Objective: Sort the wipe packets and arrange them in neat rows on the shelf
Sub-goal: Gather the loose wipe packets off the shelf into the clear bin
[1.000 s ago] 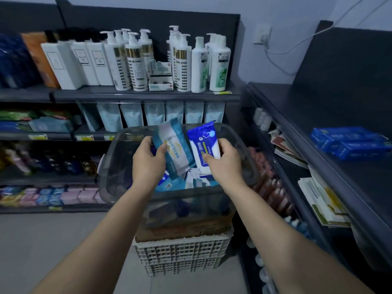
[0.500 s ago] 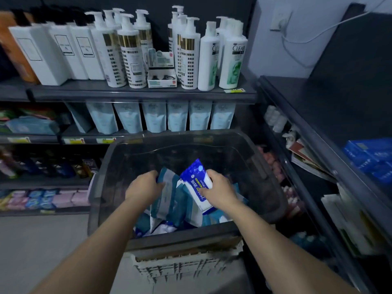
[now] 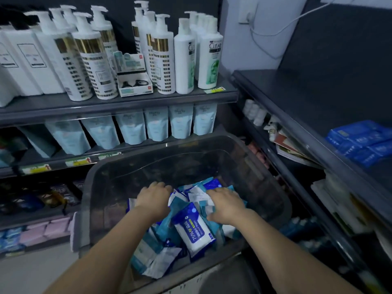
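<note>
Left hand [image 3: 153,198] grip unclear among glossy soft wipe packets [image 3: 194,230] | right hand [image 3: 224,205] likewise | smoky translucent plastic bin [image 3: 271,187]

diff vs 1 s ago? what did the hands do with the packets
Both hands dropped from above the bin into the packet pile. The right hand let go of the blue-and-white packet; it now lies on the pile between the hands. The left hand came down likewise; whether either grip still holds anything is hidden. Bin, shelf and bottles stayed put.
</note>
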`<state>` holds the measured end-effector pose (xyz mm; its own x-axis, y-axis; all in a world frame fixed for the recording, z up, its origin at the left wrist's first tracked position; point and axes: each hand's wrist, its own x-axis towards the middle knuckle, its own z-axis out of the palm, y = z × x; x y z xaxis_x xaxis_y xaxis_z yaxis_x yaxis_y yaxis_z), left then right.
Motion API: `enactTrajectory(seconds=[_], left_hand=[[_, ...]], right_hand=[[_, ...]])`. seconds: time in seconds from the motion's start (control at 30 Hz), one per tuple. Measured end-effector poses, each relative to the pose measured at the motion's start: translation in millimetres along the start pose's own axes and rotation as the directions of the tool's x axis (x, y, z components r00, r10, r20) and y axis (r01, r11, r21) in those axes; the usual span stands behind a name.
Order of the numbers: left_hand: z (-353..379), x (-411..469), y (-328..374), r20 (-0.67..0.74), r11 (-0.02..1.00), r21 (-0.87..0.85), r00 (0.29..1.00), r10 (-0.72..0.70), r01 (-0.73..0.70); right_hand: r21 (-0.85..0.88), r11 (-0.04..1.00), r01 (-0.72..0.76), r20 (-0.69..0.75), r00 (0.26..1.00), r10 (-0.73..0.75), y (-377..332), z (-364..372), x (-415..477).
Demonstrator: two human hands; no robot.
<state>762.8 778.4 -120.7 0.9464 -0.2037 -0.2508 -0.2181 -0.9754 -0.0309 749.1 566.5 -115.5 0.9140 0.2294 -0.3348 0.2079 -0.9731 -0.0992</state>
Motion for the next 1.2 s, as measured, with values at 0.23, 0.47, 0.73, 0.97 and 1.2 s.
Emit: enactTrajectory(seconds=[0.23,0.47,0.73,0.97,1.2], left_hand=[[-32,23,36,-0.195,0.976,0.129,0.960,0.201,-0.178],[-73,24,103,-0.359,0.915,0.192,0.843,0.401,-0.354],[-119,-20,212,-0.479,0.808,0.278,0.654,0.585,-0.519],[-132,-104,328,-0.510,0.662,0.307,0.469,0.721,-0.684],[-119,-205,436,-0.491,0.501,0.290,0.323,0.809,-0.815]], right_hand=[[-0.009,0.997,-0.082,-0.296,0.952,0.075,21,-20,-32],[0.090,0.962,-0.260,-0.476,0.837,0.270,63,-41,-99],[0.205,0.836,-0.509,-0.601,0.609,0.518,118,-49,-234],[0.253,0.661,-0.707,-0.605,0.418,0.678,155,-31,-386],[0.308,0.505,-0.806,-0.590,0.255,0.766,168,7,-530]])
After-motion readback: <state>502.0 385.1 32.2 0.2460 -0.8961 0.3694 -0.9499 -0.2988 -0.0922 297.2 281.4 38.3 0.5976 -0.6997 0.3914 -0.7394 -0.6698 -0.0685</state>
